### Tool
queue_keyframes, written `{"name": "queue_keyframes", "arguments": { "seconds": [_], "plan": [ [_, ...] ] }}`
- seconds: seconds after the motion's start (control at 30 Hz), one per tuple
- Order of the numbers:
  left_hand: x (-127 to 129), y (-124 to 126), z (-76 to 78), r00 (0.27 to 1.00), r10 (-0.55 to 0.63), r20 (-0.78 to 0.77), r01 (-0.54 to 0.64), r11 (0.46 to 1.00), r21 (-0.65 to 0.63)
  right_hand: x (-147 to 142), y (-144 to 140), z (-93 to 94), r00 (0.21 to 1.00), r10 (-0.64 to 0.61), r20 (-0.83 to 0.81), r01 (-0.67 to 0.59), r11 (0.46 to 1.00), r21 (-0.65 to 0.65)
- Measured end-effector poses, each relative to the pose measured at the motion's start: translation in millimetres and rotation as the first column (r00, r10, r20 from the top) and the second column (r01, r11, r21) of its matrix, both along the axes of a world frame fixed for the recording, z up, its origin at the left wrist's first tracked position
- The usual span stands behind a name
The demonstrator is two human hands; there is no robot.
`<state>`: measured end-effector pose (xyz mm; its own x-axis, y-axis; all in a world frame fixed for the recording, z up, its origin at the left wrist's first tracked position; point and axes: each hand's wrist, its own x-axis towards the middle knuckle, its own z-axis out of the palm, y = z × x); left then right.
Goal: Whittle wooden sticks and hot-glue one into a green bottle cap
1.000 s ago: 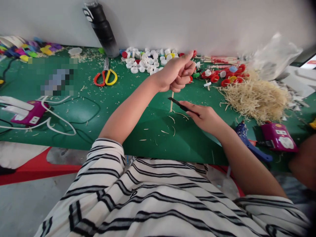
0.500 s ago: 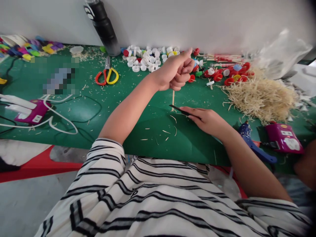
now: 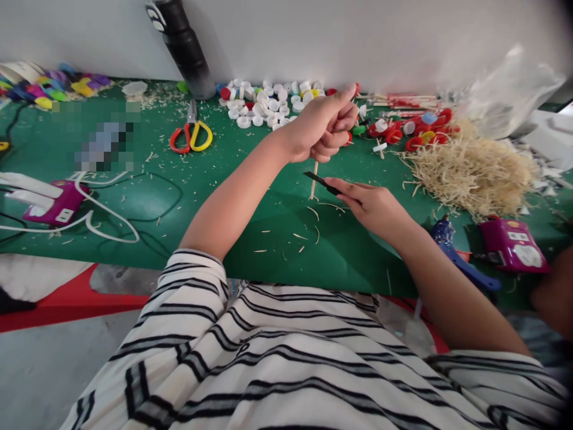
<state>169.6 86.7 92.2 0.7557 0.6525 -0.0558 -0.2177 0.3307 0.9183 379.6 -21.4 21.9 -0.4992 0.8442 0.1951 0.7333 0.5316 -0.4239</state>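
Note:
My left hand is closed around the upper part of a thin wooden stick, which points down to the table. The stick's top is hidden in the fist. My right hand grips a dark, thin blade, like a craft knife blade, between thumb and fingers. The blade lies across the stick above its lower end; whether it touches cannot be made out. Curled wood shavings lie on the green table below the stick.
White bottle caps, red caps and a heap of pale wood fibre lie toward the back. Scissors and a black bottle stand left. At right are a blue glue gun and a purple power socket.
The blade in my right hand has risen along the stick, away from its lower end. My left hand keeps its hold on the stick, shifting only slightly.

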Motion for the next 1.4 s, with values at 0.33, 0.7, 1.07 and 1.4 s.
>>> {"name": "queue_keyframes", "arguments": {
  "seconds": [0.33,0.7,1.07,1.4],
  "plan": [
    [-2,0,0.0,0.999,-0.016,-0.029,0.02,0.989,0.149,9,-7,-0.3,0.998,0.008,0.061,-0.003,0.996,-0.092],
    [-13,10,-2.3,0.999,0.053,0.002,-0.053,0.998,0.03,11,-7,0.5,0.997,0.034,0.073,-0.028,0.997,-0.079],
    [1,-3,7.5,0.974,0.202,-0.106,-0.16,0.935,0.317,0,-1,0.8,0.988,-0.15,0.03,0.145,0.981,0.127],
    [-1,-4,10.2,0.91,0.391,-0.142,-0.219,0.74,0.636,4,4,-5.4,0.979,-0.201,0.043,0.192,0.968,0.161]
  ]
}}
